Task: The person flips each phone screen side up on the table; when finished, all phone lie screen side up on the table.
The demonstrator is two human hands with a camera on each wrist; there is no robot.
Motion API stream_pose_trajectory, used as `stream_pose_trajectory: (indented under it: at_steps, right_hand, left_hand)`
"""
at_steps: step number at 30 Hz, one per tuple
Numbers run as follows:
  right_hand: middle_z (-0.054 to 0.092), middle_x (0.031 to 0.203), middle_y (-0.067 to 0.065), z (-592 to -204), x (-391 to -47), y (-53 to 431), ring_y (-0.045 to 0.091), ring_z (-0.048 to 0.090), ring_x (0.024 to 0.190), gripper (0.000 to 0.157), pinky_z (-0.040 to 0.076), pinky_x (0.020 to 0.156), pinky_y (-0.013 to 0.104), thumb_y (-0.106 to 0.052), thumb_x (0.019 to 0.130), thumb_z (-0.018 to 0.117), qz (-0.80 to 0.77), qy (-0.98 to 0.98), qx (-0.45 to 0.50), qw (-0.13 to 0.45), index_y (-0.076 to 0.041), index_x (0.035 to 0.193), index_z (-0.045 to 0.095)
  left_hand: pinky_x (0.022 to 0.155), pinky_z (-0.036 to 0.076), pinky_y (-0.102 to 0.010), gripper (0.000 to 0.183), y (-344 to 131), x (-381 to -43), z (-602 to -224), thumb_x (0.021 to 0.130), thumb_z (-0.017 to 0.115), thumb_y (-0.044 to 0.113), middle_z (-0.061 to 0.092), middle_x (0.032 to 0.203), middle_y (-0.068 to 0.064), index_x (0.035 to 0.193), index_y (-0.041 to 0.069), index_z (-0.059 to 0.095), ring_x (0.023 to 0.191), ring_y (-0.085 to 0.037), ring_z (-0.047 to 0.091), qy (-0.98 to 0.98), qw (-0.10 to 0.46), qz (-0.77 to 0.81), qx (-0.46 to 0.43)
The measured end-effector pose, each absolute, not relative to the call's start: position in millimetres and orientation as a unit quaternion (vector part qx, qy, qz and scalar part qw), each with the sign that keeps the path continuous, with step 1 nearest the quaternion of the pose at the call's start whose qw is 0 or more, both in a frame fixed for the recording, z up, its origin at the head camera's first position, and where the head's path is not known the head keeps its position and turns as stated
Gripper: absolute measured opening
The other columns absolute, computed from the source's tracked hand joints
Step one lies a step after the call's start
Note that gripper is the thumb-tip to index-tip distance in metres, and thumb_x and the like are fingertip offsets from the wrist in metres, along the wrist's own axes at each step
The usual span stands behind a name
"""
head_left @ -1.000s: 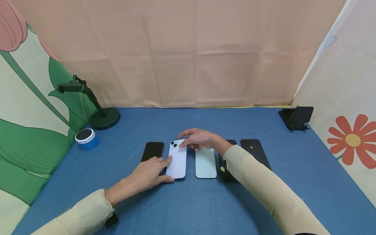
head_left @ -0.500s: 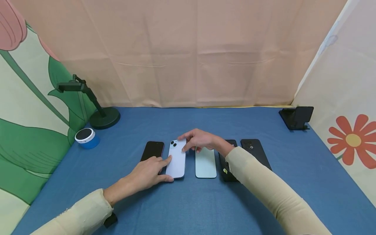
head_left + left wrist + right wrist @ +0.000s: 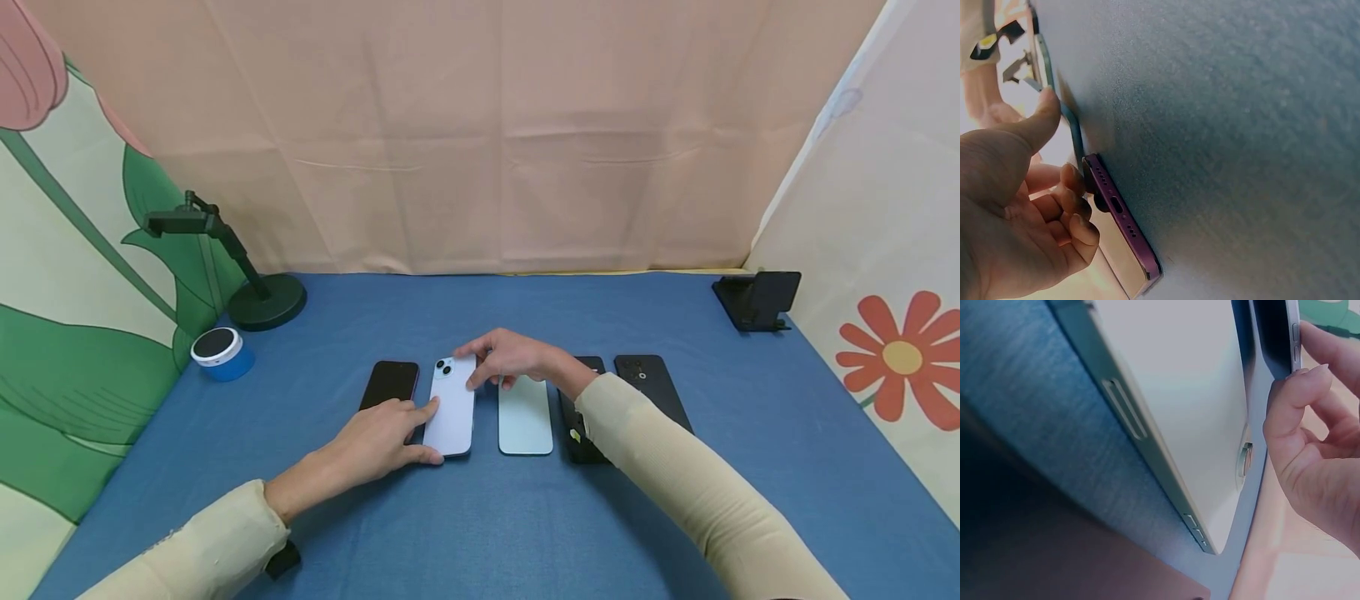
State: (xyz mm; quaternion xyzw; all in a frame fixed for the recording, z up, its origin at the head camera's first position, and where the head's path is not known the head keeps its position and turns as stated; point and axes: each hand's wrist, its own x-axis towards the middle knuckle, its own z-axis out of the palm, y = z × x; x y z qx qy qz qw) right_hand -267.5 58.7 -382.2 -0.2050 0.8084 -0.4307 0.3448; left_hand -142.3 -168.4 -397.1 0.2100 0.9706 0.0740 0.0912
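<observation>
Just changed: my right hand (image 3: pixel 512 357) had its thumb over the back of the pale lilac phone (image 3: pixel 452 427) a second ago; now that thumb sits lower, at 2 o'clock on the edge, index near 1. My left hand (image 3: pixel 384 435) matches a second ago: index on the 9 o'clock edge, thumb at 7. Grip state: both clamped on the lilac phone, fingers bent. The phone is dead centre between my hands, back up, lenses at 11. Right wrist view shows its dark underside, so I judge that edge is up off the blue cloth (image 3: pixel 360 533). Dark phone (image 3: pixel 390 383) just beside at 9, green phone (image 3: pixel 525 423) near at 3, two black phones (image 3: pixel 656 387) beyond it. Meaning, my read: right side has gone from loose contact to a proper hold; phone looks controlled from both sides.
</observation>
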Motion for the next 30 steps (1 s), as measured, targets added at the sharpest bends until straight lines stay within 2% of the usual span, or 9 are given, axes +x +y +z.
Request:
stream_pose_trajectory:
  at_steps: [6, 7, 9, 11, 13, 19, 22, 26, 30]
  right_hand:
    - [0.049, 0.073, 0.0, -379.9, -267.7, 58.7, 0.014, 0.039, 0.057, 0.059, 0.037, 0.053, 0.03, -0.017, 0.086, 0.079, -0.425, 0.81, -0.207, 0.347, -0.021, 0.142, 0.06]
    - [0.048, 0.073, 0.0, -379.5, -267.6, 58.7, 0.014, 0.038, 0.056, 0.059, 0.036, 0.053, 0.03, -0.017, 0.086, 0.079, -0.423, 0.811, -0.208, 0.347, -0.021, 0.142, 0.06]
    - [0.048, 0.073, 0.0, -378.6, -267.8, 58.5, 0.014, 0.038, 0.056, 0.059, 0.037, 0.053, 0.03, -0.018, 0.086, 0.079, -0.418, 0.814, -0.209, 0.346, -0.021, 0.142, 0.06]
    - [0.048, 0.072, 0.0, -377.8, -268.2, 58.3, 0.014, 0.039, 0.056, 0.059, 0.037, 0.053, 0.031, -0.018, 0.086, 0.079, -0.411, 0.817, -0.211, 0.345, -0.021, 0.142, 0.059]
    - [0.048, 0.072, -0.001, -376.8, -268.6, 58.1, 0.014, 0.039, 0.056, 0.059, 0.039, 0.053, 0.03, -0.019, 0.086, 0.079, -0.404, 0.82, -0.213, 0.345, -0.02, 0.142, 0.06]
    - [0.051, 0.072, 0.001, -371.6, -269.3, 57.1, 0.013, 0.039, 0.056, 0.057, 0.041, 0.053, 0.03, -0.02, 0.086, 0.08, -0.391, 0.822, -0.221, 0.349, -0.017, 0.14, 0.061]
    - [0.062, 0.081, 0.003, -369.8, -270.6, 56.2, 0.013, 0.039, 0.055, 0.054, 0.042, 0.053, 0.03, -0.021, 0.085, 0.08, -0.388, 0.822, -0.227, 0.35, -0.017, 0.137, 0.064]
    - [0.071, 0.107, -0.004, -367.2, -271.9, 55.0, 0.012, 0.039, 0.053, 0.051, 0.042, 0.051, 0.028, -0.022, 0.085, 0.08, -0.382, 0.823, -0.235, 0.349, -0.015, 0.134, 0.066]
    - [0.063, 0.082, -0.002, -365.3, -273.0, 53.7, 0.012, 0.038, 0.052, 0.052, 0.041, 0.051, 0.027, -0.022, 0.086, 0.079, -0.373, 0.825, -0.239, 0.351, -0.013, 0.135, 0.065]
  left_hand:
    - [0.085, 0.055, -0.044, 0.082, -168.5, -142.7, -395.2, 0.081, 0.072, 0.061, 0.068, 0.124, -0.015, 0.147, 0.015, 0.053, 0.105, -0.025, 0.064, 0.97, 0.096, 0.069, 0.21]
    - [0.084, 0.055, -0.044, 0.082, -168.5, -142.7, -394.8, 0.081, 0.072, 0.061, 0.068, 0.122, -0.015, 0.147, 0.015, 0.053, 0.103, -0.025, 0.064, 0.97, 0.096, 0.068, 0.212]
    - [0.075, 0.053, -0.038, 0.082, -168.3, -143.0, -393.9, 0.081, 0.072, 0.06, 0.069, 0.11, -0.011, 0.147, 0.015, 0.053, 0.09, -0.02, 0.062, 0.969, 0.098, 0.065, 0.215]
    - [0.065, 0.046, -0.032, 0.082, -168.2, -143.1, -393.0, 0.082, 0.073, 0.06, 0.064, 0.094, -0.005, 0.147, 0.014, 0.053, 0.076, -0.015, 0.053, 0.968, 0.097, 0.062, 0.221]
    - [0.06, 0.039, -0.029, 0.082, -168.0, -142.8, -392.3, 0.082, 0.073, 0.059, 0.057, 0.084, -0.001, 0.148, 0.014, 0.052, 0.07, -0.013, 0.046, 0.968, 0.094, 0.063, 0.226]
    - [0.065, 0.04, -0.024, 0.083, -163.6, -138.1, -390.7, 0.086, 0.071, 0.057, 0.054, 0.085, 0.006, 0.154, 0.017, 0.043, 0.072, -0.006, 0.046, 0.957, 0.071, 0.121, 0.254]
    - [0.064, 0.039, -0.022, 0.078, -159.7, -134.9, -389.5, 0.089, 0.069, 0.054, 0.053, 0.081, 0.008, 0.154, 0.02, 0.043, 0.07, -0.004, 0.046, 0.946, 0.064, 0.15, 0.28]
    - [0.06, 0.036, -0.02, 0.072, -155.4, -133.3, -388.6, 0.09, 0.069, 0.052, 0.051, 0.075, 0.008, 0.151, 0.019, 0.047, 0.065, -0.003, 0.043, 0.94, 0.052, 0.161, 0.296]
    - [0.057, 0.035, -0.019, 0.073, -152.7, -133.6, -387.9, 0.091, 0.068, 0.053, 0.051, 0.072, 0.01, 0.151, 0.018, 0.047, 0.061, -0.002, 0.042, 0.942, 0.046, 0.154, 0.296]
